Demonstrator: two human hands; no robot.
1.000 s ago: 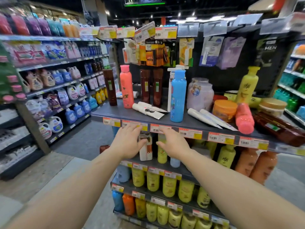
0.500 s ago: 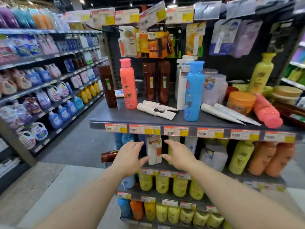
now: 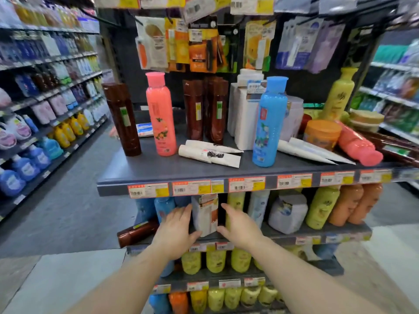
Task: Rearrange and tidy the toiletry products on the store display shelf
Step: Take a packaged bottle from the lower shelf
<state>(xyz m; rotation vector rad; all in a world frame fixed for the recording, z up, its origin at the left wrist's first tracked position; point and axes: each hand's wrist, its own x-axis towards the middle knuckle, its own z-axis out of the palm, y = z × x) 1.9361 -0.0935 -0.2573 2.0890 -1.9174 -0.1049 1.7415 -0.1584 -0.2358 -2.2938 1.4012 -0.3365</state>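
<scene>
A white bottle with an orange-brown label (image 3: pixel 205 215) stands on the second shelf (image 3: pixel 317 234) of the display. My left hand (image 3: pixel 174 230) is at its left side and my right hand (image 3: pixel 238 225) at its right side, fingers straight, thumbs near its base. Whether the palms touch the bottle is unclear. On the top shelf (image 3: pixel 172 173) stand a pink bottle (image 3: pixel 160 114), a blue bottle (image 3: pixel 269 121) and brown bottles (image 3: pixel 122 120). White tubes (image 3: pixel 208 154) lie flat there, and another pink bottle (image 3: pixel 358 146) lies on its side.
A brown bottle (image 3: pixel 138 233) lies on its side at the second shelf's left end. Yellow and orange bottles (image 3: pixel 324 207) fill the right of that shelf, with yellow bottles (image 3: pixel 215 260) below. Packets hang on hooks (image 3: pixel 199 48) above. Detergent shelves (image 3: pixel 45 123) line the aisle on the left.
Both hands have dropped from the top shelf's front edge to the second shelf and closed in on either side of the white bottle. The view has moved closer.
</scene>
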